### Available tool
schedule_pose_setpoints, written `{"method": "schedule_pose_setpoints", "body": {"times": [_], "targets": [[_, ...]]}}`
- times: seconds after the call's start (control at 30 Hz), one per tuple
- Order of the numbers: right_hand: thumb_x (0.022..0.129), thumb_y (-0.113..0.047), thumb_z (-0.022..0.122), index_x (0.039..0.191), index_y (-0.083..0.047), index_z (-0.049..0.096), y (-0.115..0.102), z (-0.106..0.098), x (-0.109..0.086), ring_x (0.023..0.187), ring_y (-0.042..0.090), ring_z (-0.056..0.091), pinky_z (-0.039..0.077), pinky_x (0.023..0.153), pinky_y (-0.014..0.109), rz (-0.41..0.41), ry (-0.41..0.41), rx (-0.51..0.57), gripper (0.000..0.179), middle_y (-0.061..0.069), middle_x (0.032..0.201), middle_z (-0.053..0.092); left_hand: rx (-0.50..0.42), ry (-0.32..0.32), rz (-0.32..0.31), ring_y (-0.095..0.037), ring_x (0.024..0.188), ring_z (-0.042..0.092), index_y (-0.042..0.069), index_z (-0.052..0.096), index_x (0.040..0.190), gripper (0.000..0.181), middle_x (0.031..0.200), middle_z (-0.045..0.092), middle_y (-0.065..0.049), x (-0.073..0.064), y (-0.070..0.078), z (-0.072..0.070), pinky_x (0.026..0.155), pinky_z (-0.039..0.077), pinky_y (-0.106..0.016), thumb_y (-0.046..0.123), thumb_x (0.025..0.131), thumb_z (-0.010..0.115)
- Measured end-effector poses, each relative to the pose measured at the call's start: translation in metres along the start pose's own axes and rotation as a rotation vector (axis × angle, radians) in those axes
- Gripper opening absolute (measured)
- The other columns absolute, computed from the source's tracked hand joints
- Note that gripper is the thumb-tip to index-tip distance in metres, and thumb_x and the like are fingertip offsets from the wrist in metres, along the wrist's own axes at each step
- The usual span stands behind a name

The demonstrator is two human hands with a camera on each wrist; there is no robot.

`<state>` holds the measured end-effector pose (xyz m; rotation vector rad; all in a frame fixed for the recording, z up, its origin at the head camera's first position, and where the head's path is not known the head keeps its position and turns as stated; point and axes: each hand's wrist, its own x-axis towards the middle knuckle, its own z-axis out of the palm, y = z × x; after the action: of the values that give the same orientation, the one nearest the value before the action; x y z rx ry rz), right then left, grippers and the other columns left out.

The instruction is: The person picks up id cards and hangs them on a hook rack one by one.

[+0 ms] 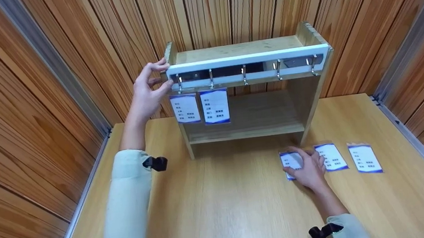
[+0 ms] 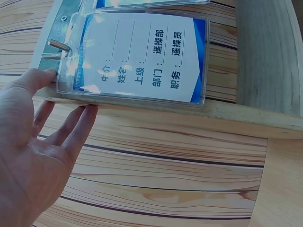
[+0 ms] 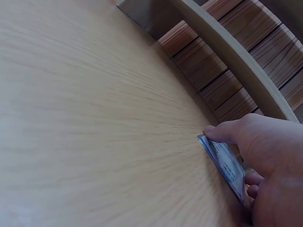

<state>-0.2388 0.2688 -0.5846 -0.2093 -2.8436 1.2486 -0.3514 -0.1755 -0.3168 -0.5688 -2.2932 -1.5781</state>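
My left hand (image 1: 147, 90) holds the left end of a small wooden shelf (image 1: 247, 132), its thumb on the white hook rail (image 1: 247, 57) and its fingers round the side. Two ID badges in clear sleeves hang from the rail's left hooks: an outer badge (image 1: 186, 109) and an inner badge (image 1: 215, 106). The outer badge also fills much of the left wrist view, beside my thumb. On the table, my right hand (image 1: 309, 168) grips a third badge (image 1: 289, 160) by its edges. The hand covers part of that badge.
To the right of my right hand lie two more badges, a nearer one (image 1: 332, 157) and a farther one (image 1: 365, 158). The shelf stands at the back of the wooden table (image 1: 221, 208). Wood-patterned walls (image 1: 208, 13) enclose the back and sides.
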Motion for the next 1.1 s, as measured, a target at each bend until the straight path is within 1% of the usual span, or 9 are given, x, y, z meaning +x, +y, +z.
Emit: {"method": "schedule_pose_setpoints", "body": {"times": [0.23,0.4,0.5,0.6,0.7,0.77,0.9,1.0,1.1], "targets": [[0.100,-0.024,0.084,0.167,-0.014,0.050,-0.002,-0.003,0.002,0.149,0.060,0.024,0.025,0.121,0.078,-0.007,-0.039,-0.013,0.076,0.042,0.164,0.033,-0.005,-0.004,-0.012,-0.037,0.150,0.059,0.009,0.061,0.147,0.037,0.181,0.047,-0.003,-0.001,0.000,-0.001,0.125,0.051,-0.056,0.008,0.110,0.069],[0.100,-0.019,0.084,0.169,-0.015,0.046,-0.004,-0.008,0.000,0.150,0.059,0.026,0.028,0.122,0.080,-0.016,-0.080,-0.005,0.079,0.041,0.166,0.032,-0.003,0.001,-0.017,-0.037,0.149,0.059,0.010,0.062,0.147,0.037,0.180,0.048,-0.002,-0.002,-0.001,-0.002,0.126,0.050,-0.056,0.008,0.111,0.069],[0.100,-0.015,0.084,0.170,-0.017,0.043,-0.005,-0.011,-0.001,0.148,0.058,0.032,0.035,0.120,0.078,-0.036,-0.095,0.002,0.082,0.040,0.165,0.029,-0.004,0.004,-0.013,-0.037,0.148,0.060,0.010,0.062,0.147,0.037,0.180,0.049,-0.002,-0.002,-0.001,-0.002,0.125,0.051,-0.055,0.008,0.111,0.069],[0.096,-0.010,0.086,0.170,-0.017,0.043,-0.005,-0.013,-0.001,0.140,0.057,0.044,0.045,0.112,0.071,-0.065,-0.083,-0.008,0.085,0.039,0.160,0.030,-0.007,0.002,-0.011,-0.038,0.150,0.059,0.009,0.062,0.147,0.038,0.180,0.048,-0.003,-0.002,-0.001,-0.002,0.125,0.051,-0.055,0.007,0.110,0.069],[0.094,-0.006,0.087,0.170,-0.016,0.043,-0.005,-0.015,0.000,0.134,0.058,0.051,0.050,0.107,0.066,-0.084,-0.067,-0.019,0.089,0.041,0.157,0.030,-0.012,-0.003,-0.021,-0.038,0.149,0.059,0.009,0.062,0.147,0.038,0.181,0.047,-0.002,-0.002,-0.001,-0.002,0.124,0.052,-0.055,0.007,0.110,0.069],[0.093,-0.006,0.087,0.171,-0.015,0.041,-0.004,-0.016,0.001,0.132,0.058,0.052,0.050,0.105,0.064,-0.089,-0.064,-0.022,0.091,0.041,0.157,0.030,-0.017,-0.005,-0.026,-0.040,0.146,0.061,0.009,0.062,0.148,0.038,0.181,0.046,-0.003,-0.001,-0.001,-0.002,0.122,0.055,-0.057,0.007,0.110,0.069],[0.093,-0.009,0.086,0.173,-0.013,0.036,-0.002,-0.016,0.001,0.136,0.055,0.049,0.049,0.109,0.065,-0.073,-0.084,-0.009,0.095,0.038,0.157,0.031,-0.013,-0.006,-0.028,-0.040,0.145,0.062,0.010,0.062,0.148,0.038,0.182,0.046,-0.003,-0.001,-0.001,-0.002,0.121,0.055,-0.057,0.007,0.110,0.069],[0.094,-0.012,0.086,0.173,-0.010,0.036,-0.002,-0.017,0.002,0.137,0.053,0.047,0.047,0.112,0.065,-0.069,-0.087,-0.004,0.094,0.035,0.156,0.035,-0.007,-0.005,-0.031,-0.040,0.146,0.061,0.010,0.062,0.148,0.038,0.181,0.047,-0.001,0.000,0.000,-0.001,0.122,0.054,-0.056,0.008,0.111,0.069],[0.094,-0.015,0.087,0.172,-0.006,0.039,-0.002,-0.017,0.002,0.135,0.051,0.048,0.047,0.111,0.063,-0.075,-0.071,-0.006,0.092,0.034,0.154,0.039,-0.003,-0.006,-0.037,-0.039,0.146,0.061,0.011,0.062,0.148,0.038,0.181,0.047,0.002,0.000,0.000,-0.001,0.122,0.054,-0.056,0.009,0.111,0.069]]}}
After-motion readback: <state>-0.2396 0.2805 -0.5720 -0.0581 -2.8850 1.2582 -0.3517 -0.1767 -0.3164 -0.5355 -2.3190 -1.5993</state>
